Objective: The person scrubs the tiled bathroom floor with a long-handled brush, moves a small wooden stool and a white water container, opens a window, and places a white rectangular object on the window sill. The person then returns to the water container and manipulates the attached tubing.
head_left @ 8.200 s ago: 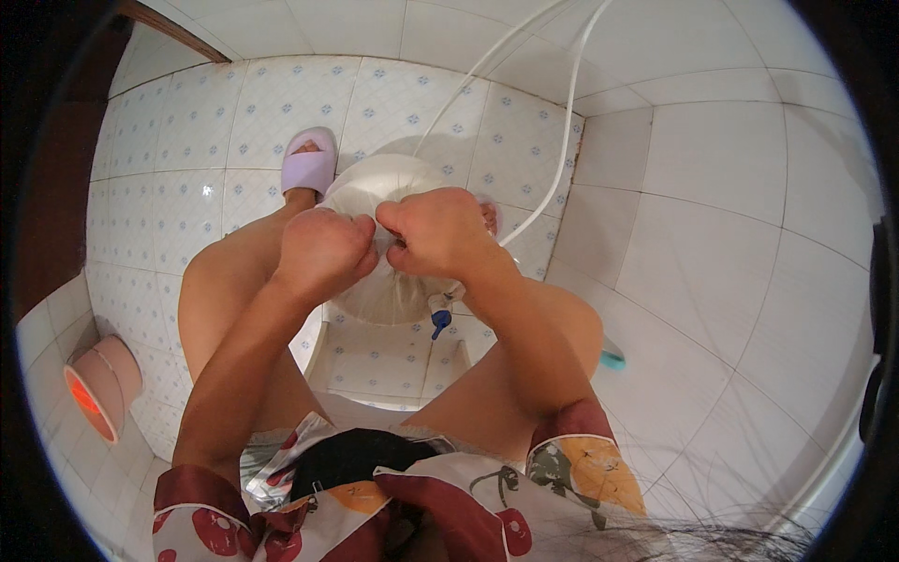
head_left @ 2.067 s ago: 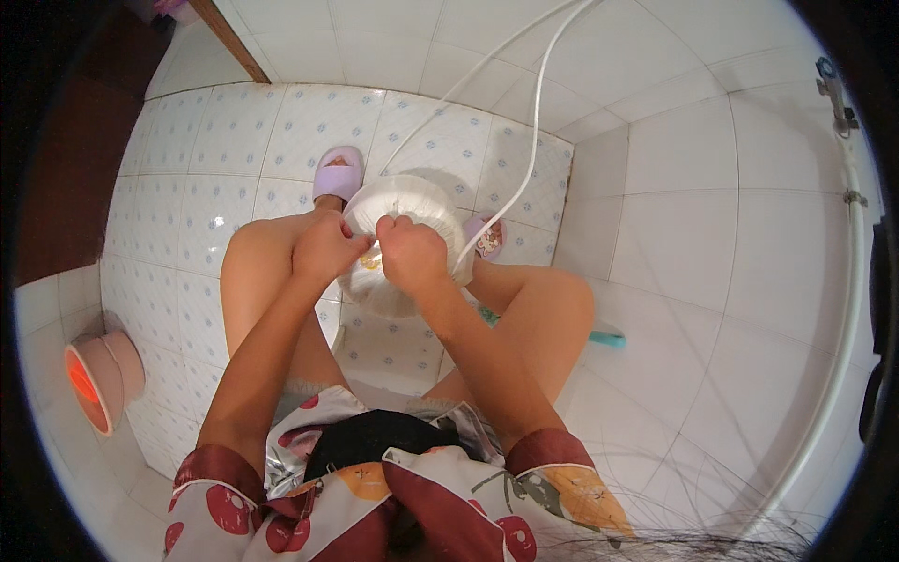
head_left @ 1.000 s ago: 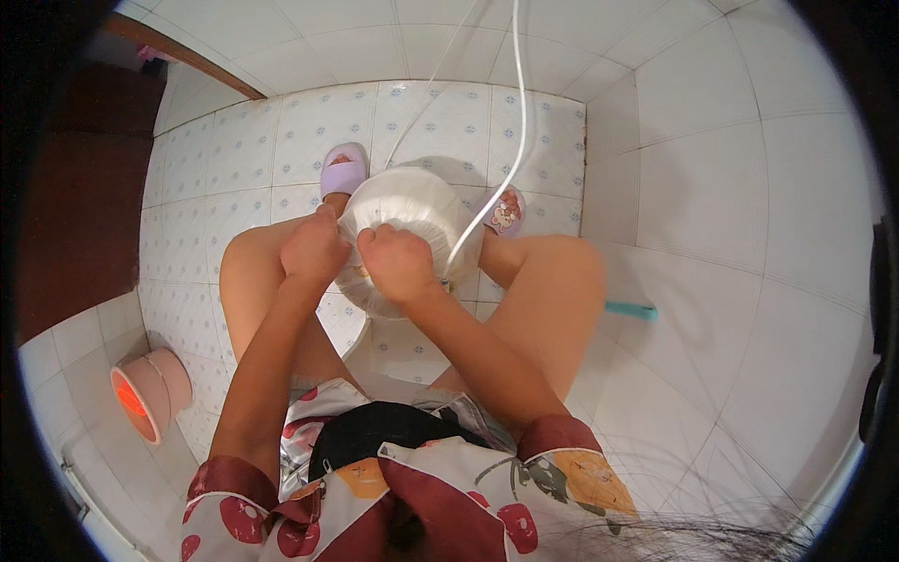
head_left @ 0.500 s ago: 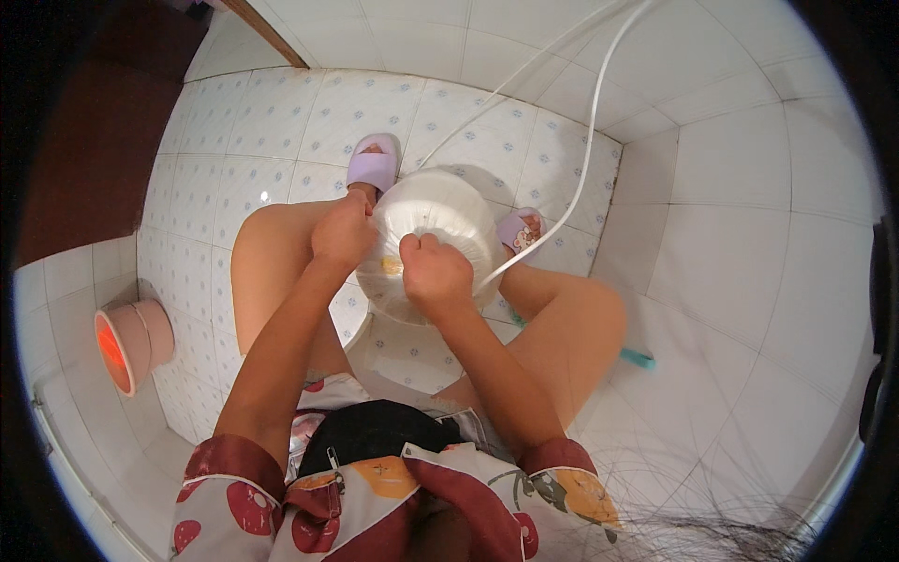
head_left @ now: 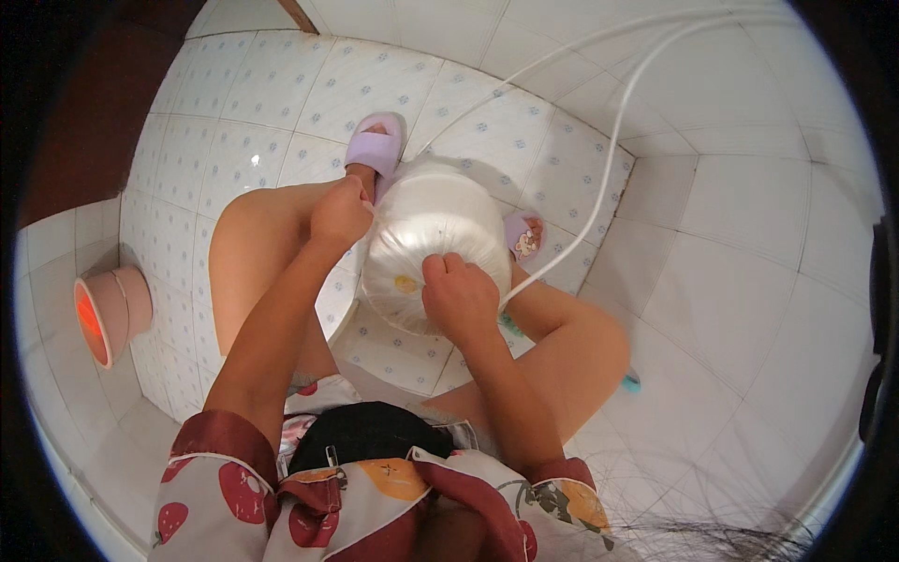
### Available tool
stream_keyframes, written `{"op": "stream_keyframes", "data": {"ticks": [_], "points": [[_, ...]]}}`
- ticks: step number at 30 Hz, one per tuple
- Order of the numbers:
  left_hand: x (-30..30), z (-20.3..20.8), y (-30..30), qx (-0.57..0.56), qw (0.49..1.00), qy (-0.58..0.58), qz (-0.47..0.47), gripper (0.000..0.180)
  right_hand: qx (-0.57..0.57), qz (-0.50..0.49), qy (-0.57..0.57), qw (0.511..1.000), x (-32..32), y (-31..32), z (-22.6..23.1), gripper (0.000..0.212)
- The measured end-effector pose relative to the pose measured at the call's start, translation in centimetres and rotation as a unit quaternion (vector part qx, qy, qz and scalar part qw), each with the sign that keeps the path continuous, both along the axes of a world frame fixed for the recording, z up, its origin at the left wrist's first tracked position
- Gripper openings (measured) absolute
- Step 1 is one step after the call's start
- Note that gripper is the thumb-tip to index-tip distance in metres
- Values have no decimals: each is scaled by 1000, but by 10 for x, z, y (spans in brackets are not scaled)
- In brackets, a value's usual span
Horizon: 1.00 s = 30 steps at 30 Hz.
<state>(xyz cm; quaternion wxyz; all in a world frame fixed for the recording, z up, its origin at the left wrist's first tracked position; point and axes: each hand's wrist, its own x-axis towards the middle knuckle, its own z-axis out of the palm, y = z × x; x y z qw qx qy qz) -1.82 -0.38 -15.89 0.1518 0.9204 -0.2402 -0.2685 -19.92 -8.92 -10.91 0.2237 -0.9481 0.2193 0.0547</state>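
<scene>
Between my legs stands a round, drum-like thing covered in thin, translucent white plastic point(head_left: 435, 220). Creases run over its rounded top, and a small yellow spot point(head_left: 405, 282) shows there. At its left edge my left hand point(head_left: 341, 214) is closed, pinching a stretched bit of the plastic film. My right hand point(head_left: 461, 298) is curled on the near right of the top, fingertips pressed to the plastic. Whether those fingers grip a fold of film is hidden. What the plastic covers cannot be made out.
A white hose or cord point(head_left: 611, 164) arches from the upper right down behind my right hand; a thinner line runs beyond it. My feet wear lilac slippers point(head_left: 375, 148) on the tiled floor. A pink bucket point(head_left: 131, 300) stands at left, and tiled walls point(head_left: 749, 211) enclose the right.
My view has shifted slightly. My right hand has moved a little right over the plastic, and more of the covered top shows between my hands. My left hand keeps its pinch.
</scene>
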Motion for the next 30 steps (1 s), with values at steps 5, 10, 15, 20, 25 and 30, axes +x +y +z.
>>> {"op": "stream_keyframes", "data": {"ticks": [5, 10, 15, 20, 25, 30], "points": [[10, -33, 5, 5, 999, 27, 48, 8, 10, 21, 16, 1000, 0, -5, 10, 4], [14, -51, 6, 7, 995, 37, 91, 8, 9, 15, -23, 1000, -3, -11, 5, 15], [19, -53, 22, -26, 998, -22, 50, 13, 3, 15, -27, 1000, -4, -14, 5, 16], [29, -1, 15, -112, 847, 421, 303, 11, -10, -27, -73, 997, -10, -32, -7, 16], [28, 57, 38, -230, 749, 538, 310, 16, -8, -72, -92, 993, -2, -48, -11, 16], [-15, 83, 28, -212, 867, 384, 237, 19, 10, -102, -100, 990, -2, -46, -18, 14]]}}
